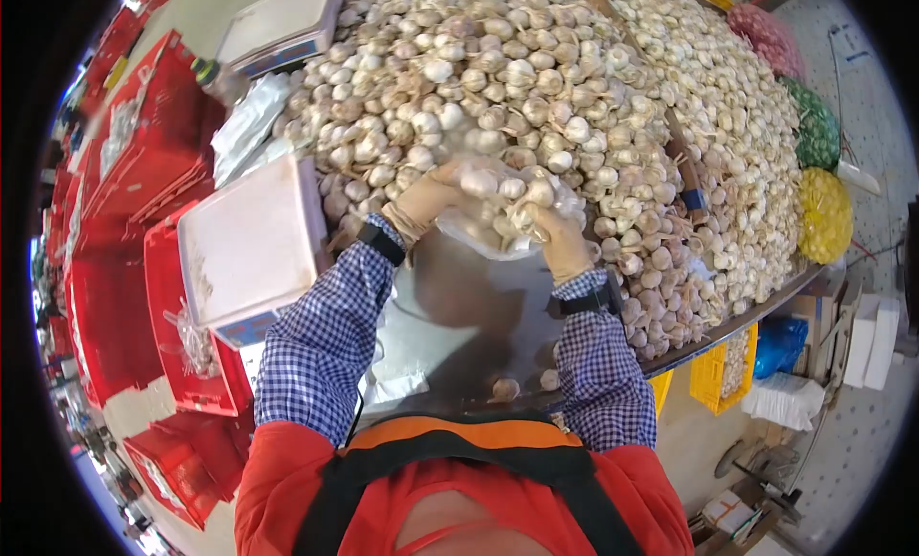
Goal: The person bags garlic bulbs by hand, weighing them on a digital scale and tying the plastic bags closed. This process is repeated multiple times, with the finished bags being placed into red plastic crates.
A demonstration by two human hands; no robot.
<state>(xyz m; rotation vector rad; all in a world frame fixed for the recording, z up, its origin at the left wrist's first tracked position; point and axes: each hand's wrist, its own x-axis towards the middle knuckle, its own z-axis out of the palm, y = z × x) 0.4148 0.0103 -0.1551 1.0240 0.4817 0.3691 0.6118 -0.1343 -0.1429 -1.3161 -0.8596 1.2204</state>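
Gloved and bent at the wrist, my left hand (pixel 426 200) is closed around the left side of a clear plastic bag (pixel 493 242) with garlic bulbs in it. My right hand (pixel 558 238), also gloved, has its fingers closed at the bag's right side, against a pale garlic bulb (pixel 539 191). Part of the left fingers is hidden behind the bag and bulbs. The bag is held over the front edge of a large heap of garlic (pixel 536 77), above the bare metal table top (pixel 450 350).
A white-topped scale (pixel 251 240) stands left of my left arm, and another scale (pixel 282 25) is farther back. Red crates (pixel 110 298) line the left. A wooden divider (pixel 678 144) crosses the heap. Net bags, including a yellow one (pixel 825 216), sit at the right edge.
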